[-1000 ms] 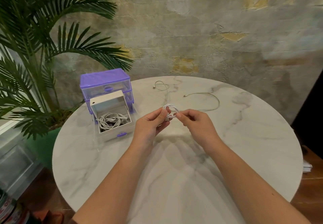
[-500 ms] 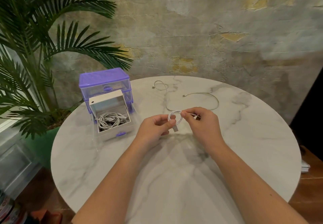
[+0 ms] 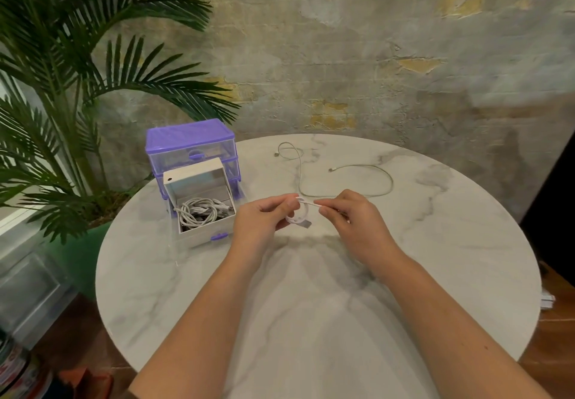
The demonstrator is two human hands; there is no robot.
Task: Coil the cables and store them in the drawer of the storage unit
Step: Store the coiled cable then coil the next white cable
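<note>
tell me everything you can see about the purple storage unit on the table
The storage unit is a small plastic chest with a purple lid and frame and clear drawer fronts with purple pulls. It stands upright near the left edge of the round marble table, beside the palm plant. Its bottom drawer is pulled out toward the person and holds a bundle of coiled white cables. The upper drawers look closed. Neither hand touches it.

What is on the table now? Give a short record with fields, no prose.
left hand: holds small coil
right hand: pinches the cable next to the coil
cable: rest lies loose on table beyond the hands
drawer: pulled open, holds coiled cables
storage unit: purple, at left edge of table
plant: left of table
</note>
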